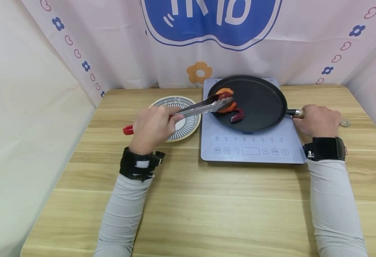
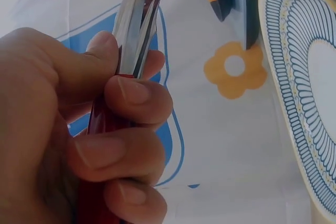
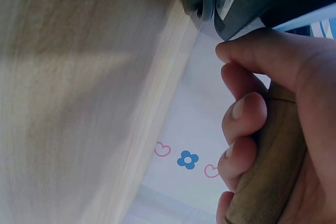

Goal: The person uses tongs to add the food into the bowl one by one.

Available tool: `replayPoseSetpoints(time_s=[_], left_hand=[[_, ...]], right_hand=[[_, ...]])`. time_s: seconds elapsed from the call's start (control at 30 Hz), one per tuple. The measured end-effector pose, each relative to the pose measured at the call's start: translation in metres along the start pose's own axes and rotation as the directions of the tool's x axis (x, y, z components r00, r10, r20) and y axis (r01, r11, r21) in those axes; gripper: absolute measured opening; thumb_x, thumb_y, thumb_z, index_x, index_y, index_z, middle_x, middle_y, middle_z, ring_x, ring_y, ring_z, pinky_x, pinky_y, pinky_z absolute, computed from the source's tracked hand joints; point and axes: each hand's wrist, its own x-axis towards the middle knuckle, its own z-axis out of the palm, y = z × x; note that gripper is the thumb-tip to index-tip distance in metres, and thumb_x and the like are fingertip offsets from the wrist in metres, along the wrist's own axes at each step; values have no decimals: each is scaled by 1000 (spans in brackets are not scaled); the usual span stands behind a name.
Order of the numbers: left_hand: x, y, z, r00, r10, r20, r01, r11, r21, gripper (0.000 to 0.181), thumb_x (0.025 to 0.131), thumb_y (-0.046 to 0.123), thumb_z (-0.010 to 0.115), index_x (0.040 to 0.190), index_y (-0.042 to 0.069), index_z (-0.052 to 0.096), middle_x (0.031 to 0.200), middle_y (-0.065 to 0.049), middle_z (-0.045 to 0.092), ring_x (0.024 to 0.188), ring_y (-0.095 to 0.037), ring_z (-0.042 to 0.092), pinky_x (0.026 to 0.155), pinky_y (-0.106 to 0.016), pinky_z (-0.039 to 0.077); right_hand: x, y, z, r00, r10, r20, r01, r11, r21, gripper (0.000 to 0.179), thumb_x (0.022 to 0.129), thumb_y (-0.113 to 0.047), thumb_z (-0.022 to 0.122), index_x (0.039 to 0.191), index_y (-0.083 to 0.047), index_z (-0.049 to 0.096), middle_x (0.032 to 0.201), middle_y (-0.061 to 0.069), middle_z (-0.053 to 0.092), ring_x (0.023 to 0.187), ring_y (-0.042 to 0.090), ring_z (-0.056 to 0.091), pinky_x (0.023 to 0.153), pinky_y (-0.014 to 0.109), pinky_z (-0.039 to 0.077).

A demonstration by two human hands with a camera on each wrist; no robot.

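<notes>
My left hand (image 1: 154, 126) grips metal tongs (image 1: 194, 111) by their red handle (image 2: 102, 198), its fingers curled round it. The tong ends reach over the left side of a black flat pan (image 1: 262, 103), with a dark red piece (image 1: 224, 95) at them; I cannot tell whether they pinch it. Orange pieces (image 1: 228, 109) lie in the pan by the tips, and a dark red octopus tentacle (image 1: 237, 116) lies just right of them. With fingers wrapped round it, my right hand (image 1: 318, 119) holds the pan's wooden handle (image 3: 273, 156).
Under the pan is a light induction cooker (image 1: 233, 157) with its control panel toward me. A patterned plate (image 1: 192, 128) sits to its left, partly below my left hand and the tongs. A printed curtain (image 1: 110, 46) hangs behind the wooden table (image 1: 226, 207).
</notes>
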Motion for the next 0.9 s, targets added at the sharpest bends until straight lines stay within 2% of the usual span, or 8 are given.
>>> replayPoseSetpoints(time_s=[0.2, 0.4, 0.9], left_hand=[[-1, 8, 1, 1000, 22, -1, -22, 1000, 2, 26, 105, 40, 65, 119, 24, 79, 66, 0, 59, 58, -22, 50, 49, -32, 30], [-3, 15, 3, 997, 74, -23, -74, 997, 4, 24, 105, 39, 66, 117, 24, 80, 62, 1, 55, 56, -21, 48, 49, -32, 30], [-4, 29, 8, 993, 117, -34, -115, 992, 42, 26, 105, 41, 65, 122, 29, 79, 59, 4, 44, 54, -18, 45, 47, -32, 30]], right_hand=[[0, 0, -1, 1000, 0, 1, 0, 1000, -3, 30, 93, -32, 67, 80, -6, 66, 70, 16, 62, 72, 43, 59, 68, 61, 40], [0, 0, 0, 1000, -3, -1, 3, 1000, -2, 30, 93, -32, 67, 79, -6, 65, 70, 16, 62, 72, 43, 59, 68, 62, 40], [-1, 1, -1, 1000, -7, -10, 7, 1000, 1, 30, 92, -32, 67, 75, -7, 63, 67, 15, 60, 70, 43, 58, 66, 62, 40]])
